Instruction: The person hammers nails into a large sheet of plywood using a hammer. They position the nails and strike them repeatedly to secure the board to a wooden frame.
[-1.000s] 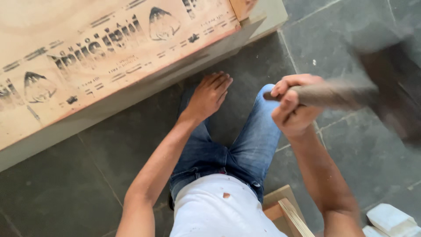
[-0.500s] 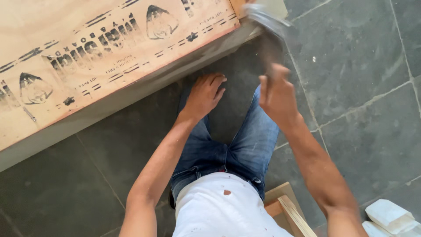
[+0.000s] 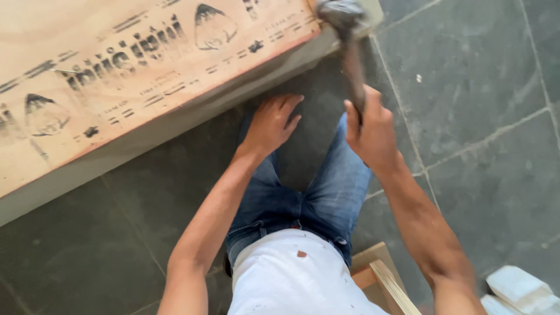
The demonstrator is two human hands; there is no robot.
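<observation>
Just above the right hand (image 3: 373, 131), a hammer (image 3: 349, 35) runs up and away from the fist, its dark head blurred and sitting at the near right corner of the plywood panel (image 3: 146, 76). Right hand is closed tight round the lower handle, thumb side up. Left hand (image 3: 271, 122) is empty, fingers spread, palm flat on the knee of the blue jeans (image 3: 326, 192), just left of the right hand and just below the panel's pale edge. Panel is light wood with dark stencilled marks and a reddish rim, lying over a pale slab or frame on the grey tile floor (image 3: 484, 116). Progress, as a judgement: hammer head is at the corner, so striking looks under way there; whether a nail is at that spot cannot be told, the head covers it. One thin nail-like sliver (image 3: 61, 71) shows far left on the panel face. Behind the right elbow: a wooden frame piece (image 3: 382, 274) and white blocks (image 3: 519, 289).
</observation>
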